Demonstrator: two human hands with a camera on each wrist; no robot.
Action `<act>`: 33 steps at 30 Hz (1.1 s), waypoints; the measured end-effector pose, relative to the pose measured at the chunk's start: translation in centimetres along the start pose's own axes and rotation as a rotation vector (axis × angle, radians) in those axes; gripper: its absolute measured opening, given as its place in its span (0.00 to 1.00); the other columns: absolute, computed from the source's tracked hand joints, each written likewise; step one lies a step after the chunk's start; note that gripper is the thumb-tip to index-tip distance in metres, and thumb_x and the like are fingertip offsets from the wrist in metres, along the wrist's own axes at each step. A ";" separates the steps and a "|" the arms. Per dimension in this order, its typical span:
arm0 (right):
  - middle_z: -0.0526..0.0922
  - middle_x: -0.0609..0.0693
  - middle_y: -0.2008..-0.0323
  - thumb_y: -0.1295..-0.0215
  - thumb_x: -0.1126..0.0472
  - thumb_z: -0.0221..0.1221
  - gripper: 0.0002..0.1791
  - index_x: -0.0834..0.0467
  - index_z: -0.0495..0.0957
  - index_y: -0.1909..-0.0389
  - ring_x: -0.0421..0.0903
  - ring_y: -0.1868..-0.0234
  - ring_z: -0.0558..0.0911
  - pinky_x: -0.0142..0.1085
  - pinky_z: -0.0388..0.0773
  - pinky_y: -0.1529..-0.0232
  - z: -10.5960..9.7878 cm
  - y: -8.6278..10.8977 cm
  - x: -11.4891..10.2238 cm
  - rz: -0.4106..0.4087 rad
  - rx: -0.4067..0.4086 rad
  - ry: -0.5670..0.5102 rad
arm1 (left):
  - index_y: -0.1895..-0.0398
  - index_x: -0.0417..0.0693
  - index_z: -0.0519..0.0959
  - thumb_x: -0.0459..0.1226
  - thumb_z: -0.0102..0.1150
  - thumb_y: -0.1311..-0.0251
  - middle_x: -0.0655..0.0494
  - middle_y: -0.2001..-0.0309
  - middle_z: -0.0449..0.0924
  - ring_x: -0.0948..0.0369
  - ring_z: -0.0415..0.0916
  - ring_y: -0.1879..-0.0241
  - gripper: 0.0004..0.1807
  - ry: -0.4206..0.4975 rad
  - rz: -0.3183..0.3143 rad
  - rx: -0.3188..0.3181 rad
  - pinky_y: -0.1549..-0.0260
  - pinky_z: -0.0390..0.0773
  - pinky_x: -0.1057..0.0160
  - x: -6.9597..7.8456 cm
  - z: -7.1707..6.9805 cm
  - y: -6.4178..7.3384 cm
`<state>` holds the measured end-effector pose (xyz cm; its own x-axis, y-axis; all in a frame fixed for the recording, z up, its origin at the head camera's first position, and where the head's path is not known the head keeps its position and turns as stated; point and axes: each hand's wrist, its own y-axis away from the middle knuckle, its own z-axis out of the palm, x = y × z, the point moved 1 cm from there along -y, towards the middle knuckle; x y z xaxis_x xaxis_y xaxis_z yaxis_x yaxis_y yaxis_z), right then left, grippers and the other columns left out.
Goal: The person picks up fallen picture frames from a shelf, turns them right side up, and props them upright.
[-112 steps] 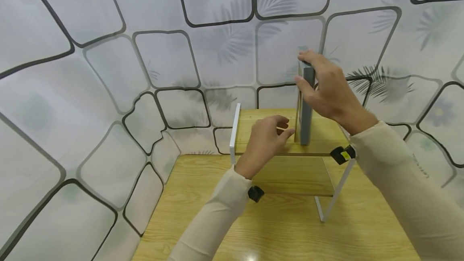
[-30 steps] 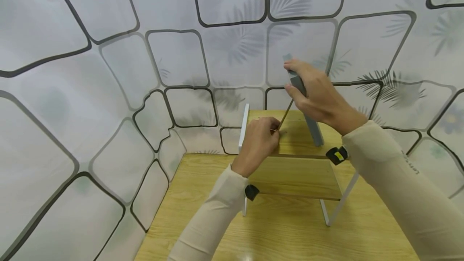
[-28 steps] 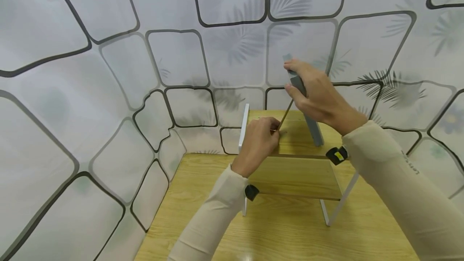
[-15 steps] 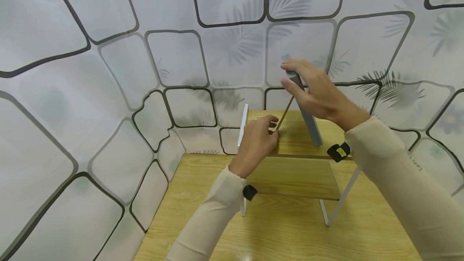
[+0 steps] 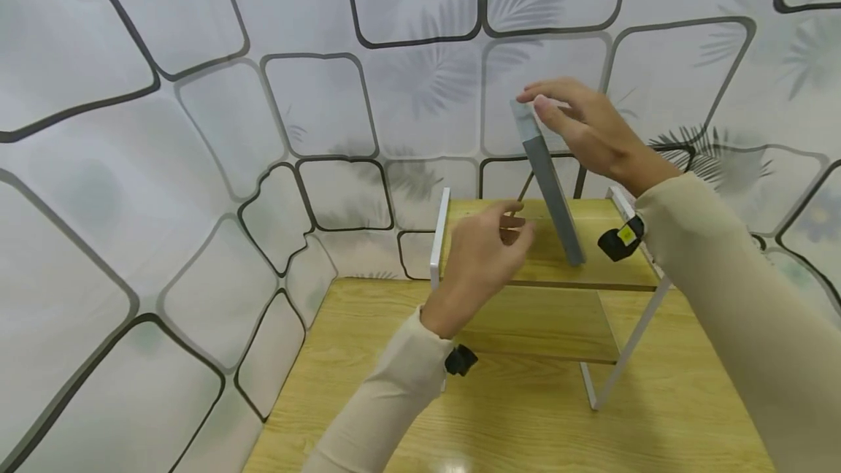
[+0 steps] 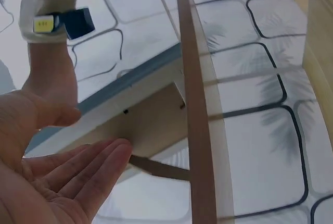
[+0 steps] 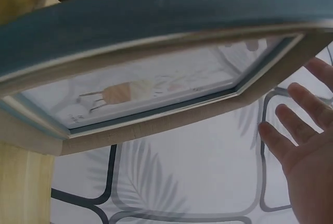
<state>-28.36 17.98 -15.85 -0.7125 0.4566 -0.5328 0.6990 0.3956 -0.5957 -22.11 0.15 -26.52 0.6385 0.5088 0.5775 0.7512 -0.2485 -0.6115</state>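
Two-tier shelf (image 5: 594,216): picture frame (image 5: 555,203) stands on its upper board, visible long edge tilted up-left, picture side facing right — back facing left. Right hand (image 5: 588,119) loosely open beside its top, left hand (image 5: 482,254) relaxed near the strut (image 5: 524,187) — neither grips; contact unclear.

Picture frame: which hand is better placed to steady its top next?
Likely the right hand: it is near the top of the picture frame, while the left hand is lower, near the support leg.
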 end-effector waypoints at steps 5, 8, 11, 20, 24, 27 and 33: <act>0.67 0.59 0.28 0.19 0.48 0.41 0.28 0.62 0.73 0.33 0.57 0.25 0.60 0.59 0.52 0.26 -0.6 -1.4 0.8 0.088 -0.050 -0.021 | 0.43 0.40 0.81 0.46 0.65 0.32 0.52 0.59 0.89 0.69 0.86 0.65 0.22 0.031 -0.029 -0.052 0.69 0.78 0.78 1.1 0.8 -0.4; 0.65 0.58 0.26 0.19 0.47 0.40 0.29 0.61 0.72 0.31 0.57 0.24 0.59 0.59 0.52 0.26 -0.7 -2.2 1.3 0.131 -0.095 -0.036 | 0.44 0.40 0.81 0.47 0.65 0.33 0.53 0.62 0.90 0.70 0.86 0.66 0.23 0.000 -0.028 -0.062 0.70 0.78 0.78 1.4 1.3 -0.7; 0.63 0.59 0.25 0.18 0.48 0.40 0.29 0.62 0.70 0.29 0.58 0.24 0.58 0.59 0.52 0.26 -0.6 -2.7 1.7 0.158 -0.139 -0.050 | 0.47 0.40 0.83 0.48 0.66 0.33 0.54 0.64 0.90 0.71 0.85 0.69 0.22 -0.010 -0.036 -0.067 0.74 0.77 0.78 1.5 1.9 -1.0; 0.53 0.60 0.21 0.19 0.46 0.39 0.32 0.64 0.68 0.28 0.60 0.22 0.54 0.64 0.50 0.27 -0.2 -3.1 2.4 0.201 -0.212 -0.083 | 0.55 0.41 0.86 0.50 0.65 0.33 0.55 0.67 0.89 0.75 0.80 0.77 0.20 -0.013 -0.068 -0.085 0.82 0.74 0.78 1.1 3.0 -1.7; 0.51 0.60 0.21 0.18 0.46 0.39 0.32 0.64 0.67 0.28 0.60 0.22 0.53 0.64 0.51 0.28 -0.1 -3.3 2.5 0.211 -0.218 -0.105 | 0.58 0.42 0.86 0.50 0.63 0.31 0.55 0.68 0.88 0.77 0.76 0.80 0.18 -0.023 -0.043 -0.095 0.84 0.73 0.77 1.1 3.3 -1.9; 0.50 0.60 0.21 0.18 0.46 0.39 0.32 0.65 0.67 0.28 0.60 0.22 0.53 0.64 0.51 0.27 -0.1 -3.3 2.5 0.220 -0.213 -0.121 | 0.60 0.44 0.86 0.50 0.62 0.30 0.57 0.68 0.88 0.77 0.73 0.83 0.17 -0.020 -0.043 -0.093 0.85 0.73 0.76 1.1 3.4 -2.1; 0.52 0.60 0.21 0.19 0.46 0.40 0.32 0.66 0.68 0.29 0.59 0.22 0.54 0.63 0.52 0.27 0.1 -3.4 2.6 0.232 -0.214 -0.131 | 0.60 0.45 0.86 0.49 0.62 0.30 0.58 0.70 0.88 0.77 0.73 0.84 0.16 -0.008 -0.065 -0.096 0.86 0.72 0.74 1.0 3.5 -2.2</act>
<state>-32.65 17.76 -15.26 -0.5253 0.4535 -0.7200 0.8304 0.4577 -0.3177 -23.69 4.12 -26.50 0.5871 0.5330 0.6093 0.8036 -0.2928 -0.5182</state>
